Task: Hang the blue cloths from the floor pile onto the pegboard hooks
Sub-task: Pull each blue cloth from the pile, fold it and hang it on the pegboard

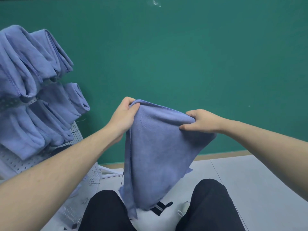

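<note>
A green wall [183,55] rises behind grey floor tiles [260,177]; black trousers [106,212] below.

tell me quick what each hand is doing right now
Left hand: closed, pinching one top corner of the blue cloth.
Right hand: closed, gripping the cloth's other top corner.

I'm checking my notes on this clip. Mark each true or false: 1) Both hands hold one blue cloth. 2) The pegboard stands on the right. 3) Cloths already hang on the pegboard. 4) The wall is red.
1) True: the left hand and right hand grip the top edge of the cloth.
2) False: the pegboard is on the left.
3) True: several hung cloths are there.
4) False: the wall is green.
</note>
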A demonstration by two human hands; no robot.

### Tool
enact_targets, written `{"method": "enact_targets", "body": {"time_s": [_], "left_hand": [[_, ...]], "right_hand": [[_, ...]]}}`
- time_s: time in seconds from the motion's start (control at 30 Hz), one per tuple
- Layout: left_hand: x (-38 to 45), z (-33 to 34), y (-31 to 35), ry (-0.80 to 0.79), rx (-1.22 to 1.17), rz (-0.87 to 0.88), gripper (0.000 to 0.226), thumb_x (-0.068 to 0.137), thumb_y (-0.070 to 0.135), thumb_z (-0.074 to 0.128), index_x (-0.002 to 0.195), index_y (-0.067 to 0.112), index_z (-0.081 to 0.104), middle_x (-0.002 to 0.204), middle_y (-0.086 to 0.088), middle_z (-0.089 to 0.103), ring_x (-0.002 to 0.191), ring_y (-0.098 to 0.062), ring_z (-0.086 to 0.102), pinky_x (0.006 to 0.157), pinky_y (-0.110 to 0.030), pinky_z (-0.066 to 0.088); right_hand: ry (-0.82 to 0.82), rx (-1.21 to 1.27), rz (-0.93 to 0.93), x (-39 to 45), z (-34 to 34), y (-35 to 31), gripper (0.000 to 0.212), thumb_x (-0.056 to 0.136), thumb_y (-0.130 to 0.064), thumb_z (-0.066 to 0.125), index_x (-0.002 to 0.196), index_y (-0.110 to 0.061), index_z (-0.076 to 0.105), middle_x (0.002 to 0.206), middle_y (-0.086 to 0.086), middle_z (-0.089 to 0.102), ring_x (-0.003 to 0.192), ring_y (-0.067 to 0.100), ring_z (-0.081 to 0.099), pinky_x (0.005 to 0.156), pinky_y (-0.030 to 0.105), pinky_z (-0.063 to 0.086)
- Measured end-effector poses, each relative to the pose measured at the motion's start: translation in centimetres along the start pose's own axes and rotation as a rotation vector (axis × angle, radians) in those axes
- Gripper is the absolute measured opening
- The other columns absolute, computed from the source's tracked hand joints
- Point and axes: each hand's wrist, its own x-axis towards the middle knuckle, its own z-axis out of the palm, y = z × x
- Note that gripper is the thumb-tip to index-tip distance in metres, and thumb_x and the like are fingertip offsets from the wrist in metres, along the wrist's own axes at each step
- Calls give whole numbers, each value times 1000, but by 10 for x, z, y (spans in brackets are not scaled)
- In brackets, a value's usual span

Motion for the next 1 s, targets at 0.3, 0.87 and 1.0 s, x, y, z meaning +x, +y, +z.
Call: {"method": "enact_targets", "body": {"time_s": [0.3,0.87,1.0], "left_hand": [[-1,-24,-12,31,-139,-34,13,91,33,61,88,20,59,86,3,61,79,-15,53,73,-35,39],[2,-30,-40,88,-339,-364,8,85,17,78,83,16,70,76,3,74,72,-13,65,63,-26,53],[0,-17,-45,42,-280,-475,10,85,14,78,88,13,69,86,-5,73,72,-17,66,60,-28,56]], "right_hand": [[-25,183,63,0,-7,13,21,85,-37,77,84,-18,68,73,-9,64,63,6,55,58,18,43],[132,483,169,0,-10,16,30,88,-3,59,68,-17,42,54,-5,40,47,10,36,43,18,36],[216,574,352,9,1,13,23,86,-12,60,72,-20,44,56,2,44,44,15,38,43,19,38]]}}
